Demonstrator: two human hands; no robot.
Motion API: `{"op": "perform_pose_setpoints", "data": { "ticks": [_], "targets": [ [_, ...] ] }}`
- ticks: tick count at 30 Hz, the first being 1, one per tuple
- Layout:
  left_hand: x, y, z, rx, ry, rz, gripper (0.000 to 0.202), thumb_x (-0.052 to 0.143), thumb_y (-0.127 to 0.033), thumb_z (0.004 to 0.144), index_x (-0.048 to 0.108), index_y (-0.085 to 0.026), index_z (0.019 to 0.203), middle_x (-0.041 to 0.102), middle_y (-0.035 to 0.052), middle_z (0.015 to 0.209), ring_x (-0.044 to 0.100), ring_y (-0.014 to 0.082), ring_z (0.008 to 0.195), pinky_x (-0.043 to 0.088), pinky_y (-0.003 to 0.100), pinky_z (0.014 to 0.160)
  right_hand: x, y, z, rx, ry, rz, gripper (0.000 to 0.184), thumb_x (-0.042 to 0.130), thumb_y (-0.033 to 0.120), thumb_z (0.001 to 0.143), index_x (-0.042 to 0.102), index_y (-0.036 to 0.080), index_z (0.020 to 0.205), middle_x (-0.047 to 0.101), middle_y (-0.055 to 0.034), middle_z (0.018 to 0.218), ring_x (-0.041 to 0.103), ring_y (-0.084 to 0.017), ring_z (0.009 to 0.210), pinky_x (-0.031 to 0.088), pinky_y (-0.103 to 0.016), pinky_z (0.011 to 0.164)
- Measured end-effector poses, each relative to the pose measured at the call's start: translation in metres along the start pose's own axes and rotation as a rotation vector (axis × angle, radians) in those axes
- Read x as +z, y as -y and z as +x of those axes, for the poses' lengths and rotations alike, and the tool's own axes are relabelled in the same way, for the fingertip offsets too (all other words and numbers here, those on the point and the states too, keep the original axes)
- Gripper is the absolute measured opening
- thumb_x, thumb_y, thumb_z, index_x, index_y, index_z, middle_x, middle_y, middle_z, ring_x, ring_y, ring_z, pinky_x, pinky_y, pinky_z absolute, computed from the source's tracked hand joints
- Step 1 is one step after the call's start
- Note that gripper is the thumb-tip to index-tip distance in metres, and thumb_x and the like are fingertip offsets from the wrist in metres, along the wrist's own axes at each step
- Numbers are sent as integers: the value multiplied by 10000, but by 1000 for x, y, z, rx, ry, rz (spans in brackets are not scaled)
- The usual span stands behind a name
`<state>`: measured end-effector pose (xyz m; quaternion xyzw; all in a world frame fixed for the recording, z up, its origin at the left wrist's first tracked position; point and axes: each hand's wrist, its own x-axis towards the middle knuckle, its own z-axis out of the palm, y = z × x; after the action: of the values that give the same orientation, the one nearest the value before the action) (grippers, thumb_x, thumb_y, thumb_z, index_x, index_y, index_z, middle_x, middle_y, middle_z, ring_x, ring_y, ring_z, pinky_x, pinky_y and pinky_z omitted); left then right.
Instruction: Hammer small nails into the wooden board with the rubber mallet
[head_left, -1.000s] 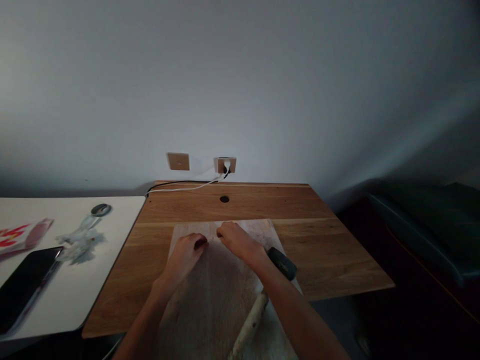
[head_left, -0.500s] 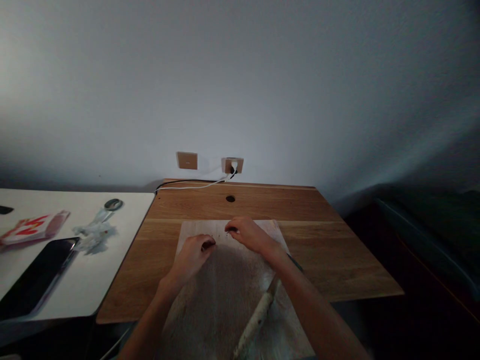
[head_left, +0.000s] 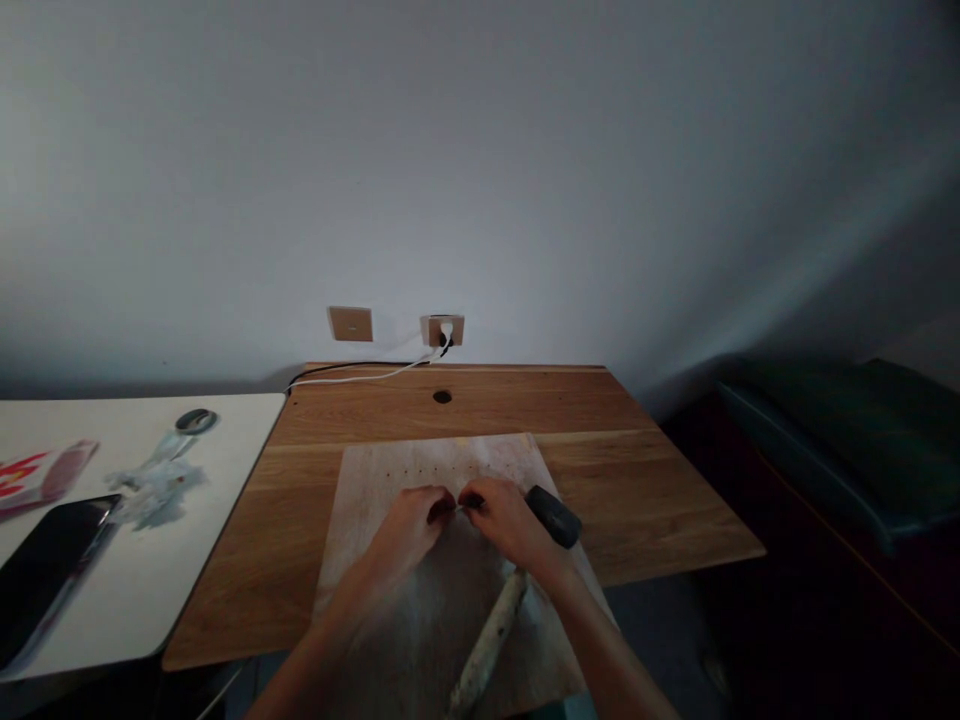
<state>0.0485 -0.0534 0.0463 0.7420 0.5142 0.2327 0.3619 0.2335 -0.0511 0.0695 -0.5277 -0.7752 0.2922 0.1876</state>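
Note:
My left hand (head_left: 411, 528) and my right hand (head_left: 510, 522) meet fingertip to fingertip over a pale wooden board (head_left: 427, 630). Both are closed in a pinch around something small and thin, too tiny to name. Just beyond my fingers, a row of several small dark dots crosses the board's far part; whether they are holes or nail heads I cannot tell. A hammer lies under my right forearm. Its black head (head_left: 553, 516) rests by the board's right edge, and its worn pale handle (head_left: 487, 645) points back toward me, partly hidden by my wrist.
The board lies on a brown wooden desk (head_left: 652, 510). To the left, a white table (head_left: 202, 560) carries a dark phone (head_left: 56, 560), crumpled plastic (head_left: 157, 495), a tape roll (head_left: 196, 421) and a red-and-white packet (head_left: 52, 475). Cables (head_left: 360, 378) run to the wall socket (head_left: 444, 330).
My hands have come together from apart and moved nearer to me. The row of dots and the hammer's head now show. The view has shifted slightly to the right.

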Motion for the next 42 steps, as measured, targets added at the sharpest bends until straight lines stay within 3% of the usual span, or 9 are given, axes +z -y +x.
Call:
{"op": "perform_pose_setpoints", "data": {
  "ticks": [8,12,22,34,42],
  "targets": [
    [6,4,-6,11,-83,-106,227,509,-84,770,679,-206,855,762,46,895,726,204,842,558,299,796,17,-1,-9,18,-83,162,316,554,-20,796,738,175,963,759,-52,969,702,-183,925,519,-258,853],
    [12,10,-5,-8,-76,-199,229,504,-73,751,665,-199,855,761,55,927,732,210,892,576,302,833,18,2,-12,48,-92,204,343,551,-18,785,739,175,998,767,-51,986,712,-186,950,523,-260,878],
    [16,12,-5,-40,-96,-186,219,539,-63,733,679,-175,858,738,58,932,722,207,896,569,298,835,26,-4,-10,29,-125,217,364,553,-9,769,757,183,1001,778,-54,999,725,-208,959,538,-300,891],
    [14,9,-10,35,-53,-214,276,520,-22,736,694,-177,883,726,41,943,707,191,904,564,295,845,27,0,-15,59,-135,237,326,551,-15,772,726,183,962,765,-56,970,722,-207,937,542,-303,868],
    [9,13,-18,128,-11,-2,395,560,-32,706,671,-208,1042,699,42,1070,696,207,949,561,313,845,13,-1,-26,3,-108,227,412,560,17,798,742,237,1094,781,-32,1078,728,-220,1037,543,-339,954]
  ]
}}
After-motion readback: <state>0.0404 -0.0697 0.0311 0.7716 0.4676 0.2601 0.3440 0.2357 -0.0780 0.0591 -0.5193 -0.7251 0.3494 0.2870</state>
